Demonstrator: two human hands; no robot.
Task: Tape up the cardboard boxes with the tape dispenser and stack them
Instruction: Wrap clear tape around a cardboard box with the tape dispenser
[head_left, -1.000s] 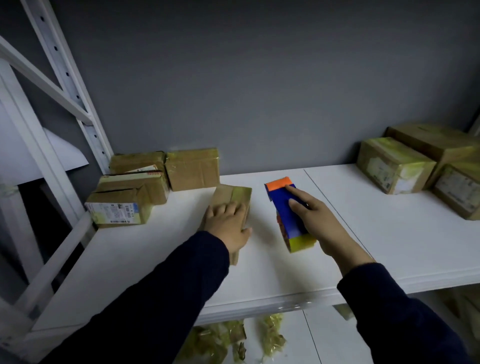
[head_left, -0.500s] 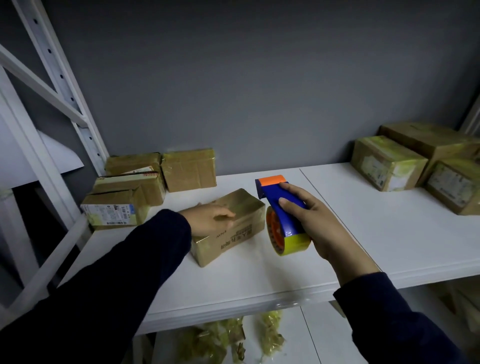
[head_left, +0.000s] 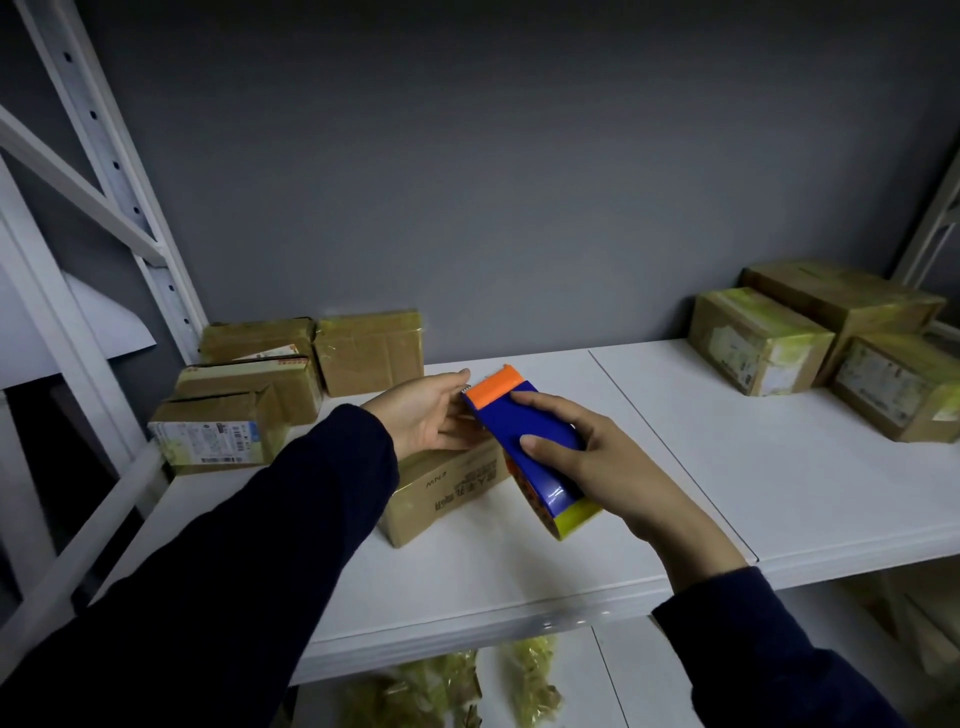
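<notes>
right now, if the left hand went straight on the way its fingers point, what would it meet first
The tape dispenser: the left hand aims at its orange end, which the right hand holds above the box. The fingertips look almost touching it, though depth is unclear.

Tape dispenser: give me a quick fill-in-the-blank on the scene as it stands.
1. The right hand grips the dispenser by its ____ body.
2. The left hand is at its ____ cap end.
3. The box nearest the hands lies on a white ____.
Missing words: blue; orange; shelf.
</notes>
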